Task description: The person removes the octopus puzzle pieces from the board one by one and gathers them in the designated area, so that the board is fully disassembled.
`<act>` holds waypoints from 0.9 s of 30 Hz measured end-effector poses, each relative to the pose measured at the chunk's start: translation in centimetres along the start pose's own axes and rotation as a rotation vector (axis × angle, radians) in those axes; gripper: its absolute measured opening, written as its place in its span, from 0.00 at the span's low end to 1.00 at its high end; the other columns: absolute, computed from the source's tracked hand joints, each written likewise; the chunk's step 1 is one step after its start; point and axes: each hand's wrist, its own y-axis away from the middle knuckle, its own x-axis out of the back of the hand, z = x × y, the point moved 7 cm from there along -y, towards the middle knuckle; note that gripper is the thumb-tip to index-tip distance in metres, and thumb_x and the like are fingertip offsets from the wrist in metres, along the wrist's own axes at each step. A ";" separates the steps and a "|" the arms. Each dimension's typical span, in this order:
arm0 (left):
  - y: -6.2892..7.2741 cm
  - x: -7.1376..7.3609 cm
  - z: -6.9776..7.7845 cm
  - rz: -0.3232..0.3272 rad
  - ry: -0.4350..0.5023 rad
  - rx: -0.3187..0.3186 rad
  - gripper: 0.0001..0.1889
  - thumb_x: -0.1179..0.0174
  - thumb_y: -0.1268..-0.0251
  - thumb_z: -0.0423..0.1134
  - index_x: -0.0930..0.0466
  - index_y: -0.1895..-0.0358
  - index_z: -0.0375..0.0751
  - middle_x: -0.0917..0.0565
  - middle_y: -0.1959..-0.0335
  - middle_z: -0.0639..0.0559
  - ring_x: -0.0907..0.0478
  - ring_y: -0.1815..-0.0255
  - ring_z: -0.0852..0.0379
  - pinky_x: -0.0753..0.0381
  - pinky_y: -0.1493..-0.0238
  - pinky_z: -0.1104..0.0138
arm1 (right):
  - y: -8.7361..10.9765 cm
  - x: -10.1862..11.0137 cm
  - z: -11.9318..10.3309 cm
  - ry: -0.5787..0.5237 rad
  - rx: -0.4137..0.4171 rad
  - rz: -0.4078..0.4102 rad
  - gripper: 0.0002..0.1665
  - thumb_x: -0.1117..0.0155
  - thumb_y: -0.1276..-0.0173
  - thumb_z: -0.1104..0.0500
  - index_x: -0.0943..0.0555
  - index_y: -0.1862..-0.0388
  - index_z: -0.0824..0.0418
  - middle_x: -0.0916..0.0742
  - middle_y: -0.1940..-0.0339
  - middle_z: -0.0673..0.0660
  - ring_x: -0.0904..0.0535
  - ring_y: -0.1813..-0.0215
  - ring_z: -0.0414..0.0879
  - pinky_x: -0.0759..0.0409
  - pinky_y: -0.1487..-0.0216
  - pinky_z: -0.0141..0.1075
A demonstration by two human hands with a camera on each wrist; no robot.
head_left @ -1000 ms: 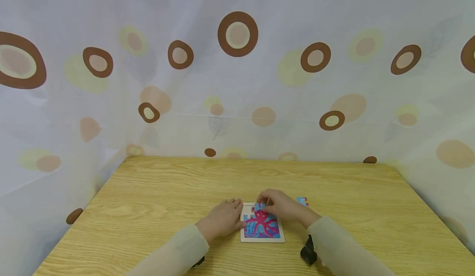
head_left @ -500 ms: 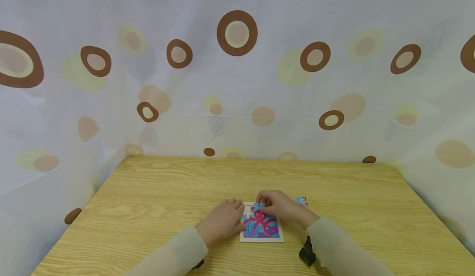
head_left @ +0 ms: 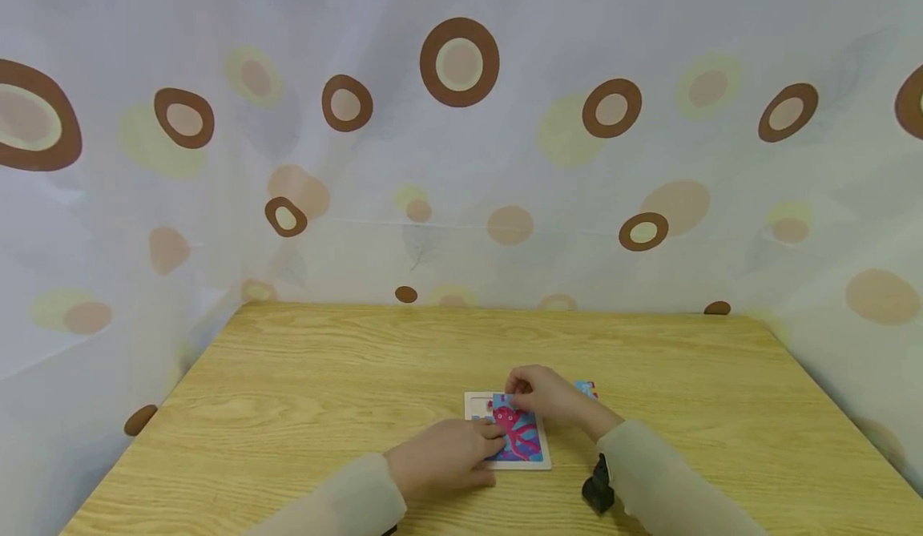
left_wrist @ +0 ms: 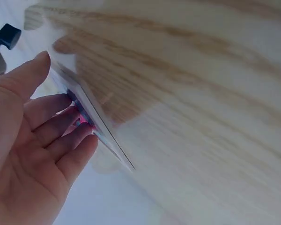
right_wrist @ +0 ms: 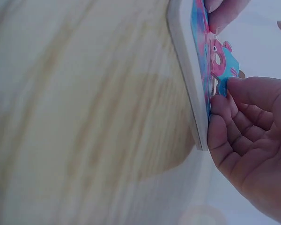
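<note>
A white-framed jigsaw puzzle [head_left: 519,465] with a pink octopus on blue lies flat on the table, in front of both hands. My right hand [head_left: 550,398] pinches a blue and pink puzzle piece [right_wrist: 229,63] between thumb and fingers at the far side of the board. That piece sits tilted, raised a little from the picture in the right wrist view. My left hand [head_left: 447,454] lies over the near left of the puzzle, fingers extended with their tips on the picture and covering part of it. The tray's far left corner shows bare, pale backing.
Another blue and red puzzle piece [head_left: 586,388] lies on the wooden table [head_left: 324,376] behind the right wrist, partly covered by it. A black wrist camera [head_left: 598,489] hangs under the right sleeve. A patterned curtain [head_left: 461,263] surrounds the table's back and sides.
The left hand has moved from the board's left edge nearer and to the right, onto the picture. The right hand has shifted slightly right, still with the piece.
</note>
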 end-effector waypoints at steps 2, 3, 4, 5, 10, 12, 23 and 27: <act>0.0 0.0 0.1 -0.007 -0.001 -0.005 0.26 0.47 0.35 0.53 0.27 0.39 0.42 0.28 0.40 0.53 0.33 0.39 0.60 0.32 0.43 0.71 | 0.0 0.1 0.2 0.005 0.002 0.001 0.03 0.41 0.37 0.67 0.24 0.70 0.62 0.24 0.75 0.49 0.30 0.71 0.42 0.28 0.71 0.34; 0.1 0.0 0.1 -0.006 0.002 -0.005 0.26 0.47 0.35 0.53 0.27 0.39 0.41 0.28 0.40 0.53 0.33 0.39 0.60 0.32 0.43 0.71 | 0.0 0.1 0.2 0.005 0.007 -0.002 0.03 0.41 0.36 0.67 0.24 0.70 0.62 0.23 0.75 0.48 0.30 0.72 0.42 0.28 0.71 0.34; 0.1 0.0 0.1 -0.006 0.005 -0.005 0.25 0.47 0.34 0.52 0.27 0.39 0.41 0.28 0.40 0.53 0.33 0.39 0.60 0.32 0.43 0.71 | 0.0 0.2 0.3 0.003 0.008 -0.007 0.04 0.41 0.36 0.66 0.24 0.70 0.61 0.23 0.75 0.48 0.30 0.72 0.42 0.28 0.71 0.34; 0.1 0.0 0.1 -0.004 0.007 -0.007 0.25 0.47 0.34 0.52 0.27 0.39 0.41 0.28 0.40 0.53 0.33 0.39 0.60 0.32 0.43 0.71 | 0.0 0.2 0.4 -0.004 0.011 -0.014 0.04 0.41 0.35 0.66 0.24 0.70 0.61 0.23 0.75 0.48 0.30 0.72 0.42 0.28 0.71 0.33; 0.1 0.0 0.1 -0.008 0.016 -0.010 0.25 0.47 0.34 0.51 0.28 0.39 0.41 0.28 0.39 0.53 0.34 0.39 0.61 0.33 0.42 0.72 | 0.1 0.5 0.8 -0.116 0.022 -0.055 0.05 0.43 0.33 0.62 0.25 0.69 0.62 0.23 0.76 0.50 0.31 0.73 0.42 0.30 0.73 0.32; 0.1 -0.1 0.1 -0.009 0.020 -0.010 0.25 0.47 0.34 0.51 0.28 0.39 0.41 0.28 0.39 0.52 0.34 0.38 0.61 0.34 0.42 0.72 | 0.2 0.8 1.0 -0.173 0.010 -0.059 0.06 0.43 0.32 0.61 0.25 0.68 0.63 0.23 0.76 0.51 0.30 0.74 0.43 0.30 0.74 0.31; 0.4 -0.8 -0.6 -0.002 0.169 0.000 0.27 0.48 0.33 0.51 0.32 0.36 0.40 0.33 0.35 0.52 0.39 0.35 0.60 0.37 0.39 0.71 | 2.5 4.9 2.8 -0.212 -0.056 0.091 0.09 0.44 0.31 0.60 0.20 0.62 0.65 0.20 0.73 0.55 0.26 0.71 0.51 0.24 0.72 0.41; 0.7 -1.0 -1.3 0.032 0.231 0.037 0.27 0.47 0.33 0.49 0.33 0.35 0.40 0.34 0.35 0.52 0.41 0.34 0.60 0.38 0.38 0.69 | 3.9 6.6 4.1 -0.217 -0.094 0.117 0.11 0.44 0.31 0.60 0.20 0.59 0.67 0.19 0.73 0.56 0.27 0.73 0.53 0.25 0.75 0.43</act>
